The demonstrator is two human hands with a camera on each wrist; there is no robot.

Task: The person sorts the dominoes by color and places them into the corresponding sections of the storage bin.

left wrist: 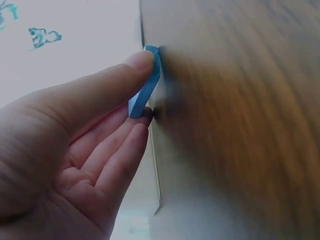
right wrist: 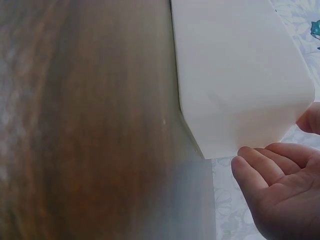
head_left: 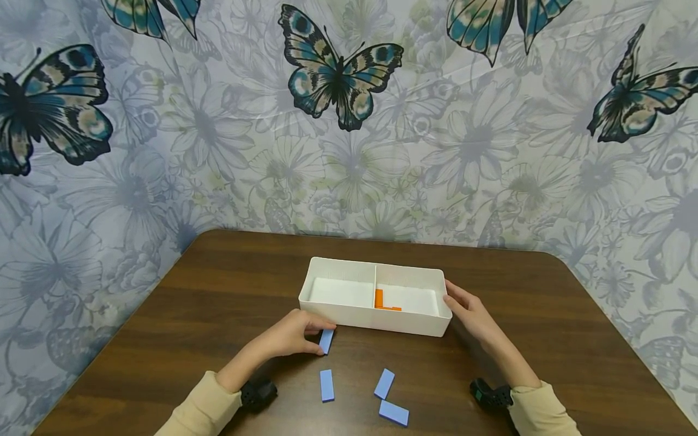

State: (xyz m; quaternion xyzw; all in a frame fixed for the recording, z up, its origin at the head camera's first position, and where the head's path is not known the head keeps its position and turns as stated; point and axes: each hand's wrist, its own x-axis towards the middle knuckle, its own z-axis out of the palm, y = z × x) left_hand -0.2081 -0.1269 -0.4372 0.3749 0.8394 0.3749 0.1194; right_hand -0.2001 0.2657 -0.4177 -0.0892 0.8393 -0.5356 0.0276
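My left hand (head_left: pixel 294 334) pinches a small blue rectangular block (head_left: pixel 326 341) between thumb and fingertips, just off the front left of a white box (head_left: pixel 338 313). In the left wrist view that block (left wrist: pixel 146 87) is seen edge-on, tilted under the thumb. My right hand (head_left: pixel 474 312) touches the box's right end, its fingers fairly straight. Up close in the right wrist view, the fingertips (right wrist: pixel 245 155) lie along the end wall of the box (right wrist: pixel 240 65), with the thumb near an edge. A divider splits the box; orange pieces (head_left: pixel 380 300) lie in its right compartment by the divider.
Nearer on the brown wooden table (head_left: pixel 245 260) lie more blue blocks: one alone (head_left: pixel 326 386) at the left, and an upper block (head_left: pixel 384 384) by a lower block (head_left: pixel 394 413). Behind the table hangs a floral cloth (head_left: pixel 382 175) with butterflies.
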